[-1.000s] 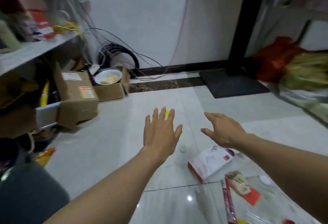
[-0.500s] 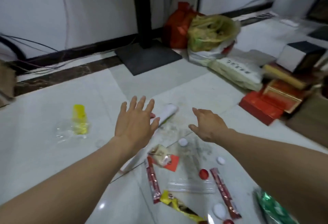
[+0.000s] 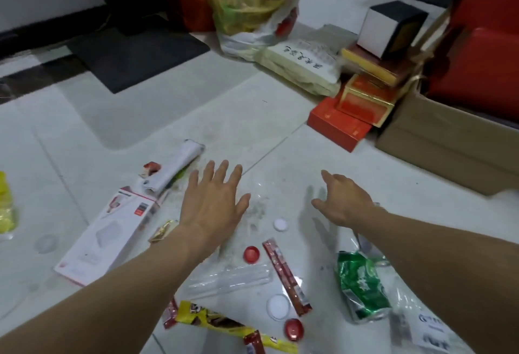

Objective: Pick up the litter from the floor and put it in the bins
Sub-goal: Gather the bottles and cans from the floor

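The left hand (image 3: 214, 205) and right hand (image 3: 344, 202) stay spread, holding nothing; the view has swung right, showing a green wrapper (image 3: 361, 283) near right.

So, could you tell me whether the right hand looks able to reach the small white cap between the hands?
Probably yes: the right hand hovers open and empty, and the white cap lies uncovered nearby, with nothing between them.
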Demonstrator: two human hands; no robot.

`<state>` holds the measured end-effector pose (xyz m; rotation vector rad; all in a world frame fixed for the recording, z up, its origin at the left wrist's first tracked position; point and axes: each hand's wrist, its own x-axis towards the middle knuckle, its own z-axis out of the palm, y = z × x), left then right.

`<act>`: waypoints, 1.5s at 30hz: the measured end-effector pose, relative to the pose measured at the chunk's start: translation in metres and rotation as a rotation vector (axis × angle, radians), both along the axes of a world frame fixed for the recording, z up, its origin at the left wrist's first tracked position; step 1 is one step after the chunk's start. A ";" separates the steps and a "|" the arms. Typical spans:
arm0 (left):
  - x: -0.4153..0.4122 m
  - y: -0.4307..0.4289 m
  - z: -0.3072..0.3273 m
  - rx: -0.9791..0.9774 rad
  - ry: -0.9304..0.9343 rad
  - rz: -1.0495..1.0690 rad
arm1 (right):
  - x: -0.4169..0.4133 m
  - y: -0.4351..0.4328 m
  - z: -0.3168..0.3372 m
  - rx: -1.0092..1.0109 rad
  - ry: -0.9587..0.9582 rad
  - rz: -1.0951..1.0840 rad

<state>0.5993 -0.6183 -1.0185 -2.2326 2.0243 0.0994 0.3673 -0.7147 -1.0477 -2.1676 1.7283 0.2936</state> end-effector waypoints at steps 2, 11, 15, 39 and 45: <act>-0.014 -0.006 -0.004 0.028 0.005 -0.033 | -0.017 0.003 -0.004 0.033 0.008 -0.029; -0.078 -0.023 -0.013 0.068 0.037 -0.165 | -0.077 0.011 0.000 -0.063 0.022 -0.156; -0.105 -0.024 -0.014 0.073 0.047 -0.221 | -0.103 0.018 0.000 -0.013 -0.040 -0.290; -0.159 0.023 -0.060 0.322 0.492 -0.182 | -0.103 0.023 -0.013 -0.035 -0.349 -0.484; -0.182 0.030 -0.078 0.378 0.828 -0.013 | -0.109 0.021 -0.017 -0.056 -0.358 -0.500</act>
